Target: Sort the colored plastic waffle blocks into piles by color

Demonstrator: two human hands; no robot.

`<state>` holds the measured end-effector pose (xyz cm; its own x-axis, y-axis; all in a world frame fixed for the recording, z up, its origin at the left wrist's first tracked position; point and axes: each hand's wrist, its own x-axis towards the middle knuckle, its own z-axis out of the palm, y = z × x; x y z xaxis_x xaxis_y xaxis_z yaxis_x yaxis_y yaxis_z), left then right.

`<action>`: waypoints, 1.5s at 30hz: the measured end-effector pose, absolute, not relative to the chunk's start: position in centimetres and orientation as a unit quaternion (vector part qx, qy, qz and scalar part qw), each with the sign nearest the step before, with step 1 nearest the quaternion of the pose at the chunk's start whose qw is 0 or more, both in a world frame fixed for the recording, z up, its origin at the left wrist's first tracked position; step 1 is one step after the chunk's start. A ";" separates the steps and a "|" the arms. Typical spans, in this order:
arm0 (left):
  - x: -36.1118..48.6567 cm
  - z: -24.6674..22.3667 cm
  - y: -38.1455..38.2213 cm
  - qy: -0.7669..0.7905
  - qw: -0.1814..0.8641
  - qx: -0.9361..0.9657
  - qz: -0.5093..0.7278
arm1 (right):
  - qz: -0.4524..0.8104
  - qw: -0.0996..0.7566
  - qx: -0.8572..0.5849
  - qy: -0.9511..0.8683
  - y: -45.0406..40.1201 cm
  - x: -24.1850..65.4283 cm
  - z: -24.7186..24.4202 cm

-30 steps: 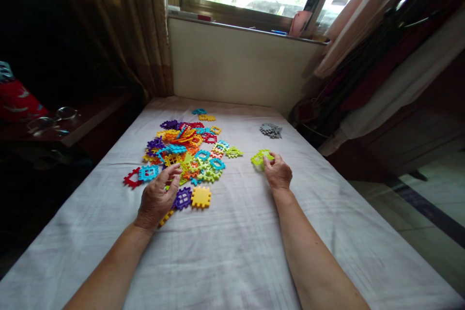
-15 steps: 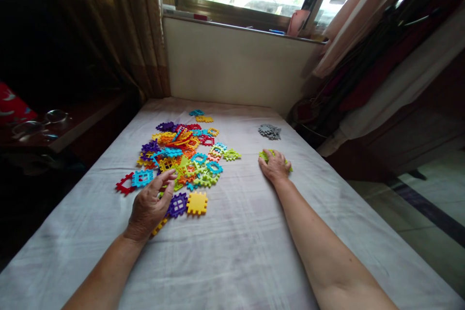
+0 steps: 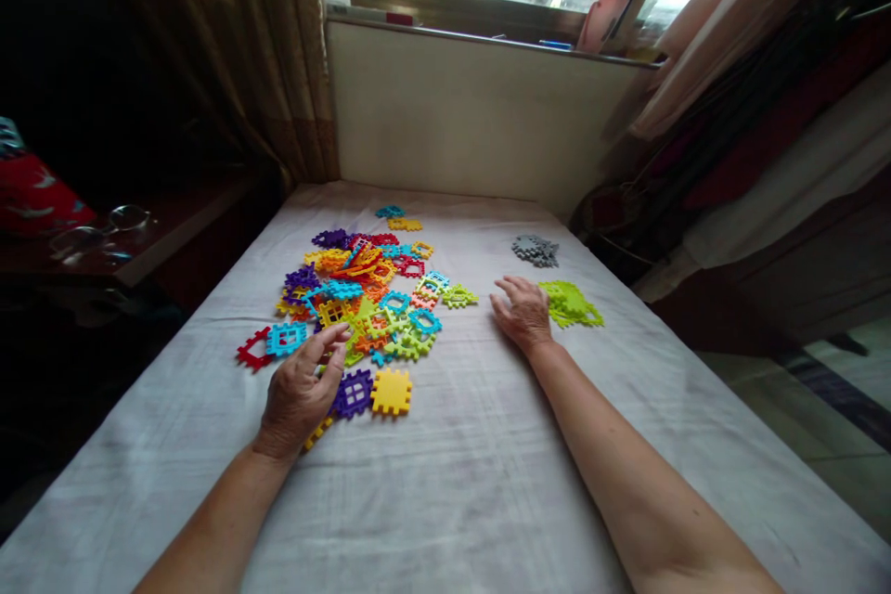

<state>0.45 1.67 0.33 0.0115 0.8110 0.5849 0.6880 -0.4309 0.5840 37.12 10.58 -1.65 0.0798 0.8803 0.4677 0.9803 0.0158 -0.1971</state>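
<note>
My left hand (image 3: pixel 299 399) rests at the near left edge of a pile of colourful interlocking plastic pieces (image 3: pixel 341 290). Its thumb and fingers are apart, and a bit of green shows between them. Right by it lie a purple window piece (image 3: pixel 355 393) and a yellow square piece (image 3: pixel 392 392). A red piece (image 3: pixel 253 350) and a blue window piece (image 3: pixel 286 340) lie beyond its wrist. My right hand (image 3: pixel 522 311) is open over the sheet with fingers spread and nothing in them. Just right of it sits a small stack of lime green pieces (image 3: pixel 572 304).
Grey pieces (image 3: pixel 535 250) form a small heap farther back on the right. The white sheet (image 3: pixel 459 483) covers the surface up to the wall. Glasses (image 3: pixel 129 218) lie on a dark side table at left. Clothes (image 3: pixel 752 139) hang at right.
My right hand has come off the lime green pieces and moved left, leaving them in full view. My left hand keeps its place by the pile. The view has shifted slightly.
</note>
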 end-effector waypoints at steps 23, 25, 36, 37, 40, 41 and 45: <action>0.4 0.6 1.5 0.565 0.107 0.680 0.455 | -0.094 0.292 -0.869 -0.388 5.6 41.7 -1.0; 0.4 0.7 1.4 0.570 0.110 0.676 0.454 | -0.102 0.290 -0.869 -0.387 5.6 41.4 -0.9; 0.5 0.6 1.5 0.554 0.101 0.700 0.439 | -0.014 0.304 -0.620 -0.724 5.7 28.6 0.2; 0.5 0.6 1.5 0.552 0.101 0.702 0.439 | -0.002 0.298 -0.598 -0.744 5.5 27.4 0.0; 0.5 0.5 1.6 0.545 0.100 0.706 0.442 | 0.019 0.275 -0.569 -0.775 5.3 25.5 -0.4; 0.5 0.5 1.6 0.545 0.101 0.705 0.442 | 0.023 0.269 -0.572 -0.775 5.3 25.5 -0.5; 0.5 0.5 1.6 0.551 0.112 0.702 0.438 | 0.030 0.255 -0.624 -0.738 5.4 26.8 -0.5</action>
<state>0.53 1.58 0.52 0.0105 0.8709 0.4914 0.6750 -0.3687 0.6391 26.81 5.43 -0.52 -0.0921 0.9366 0.3380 0.9057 0.2199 -0.3625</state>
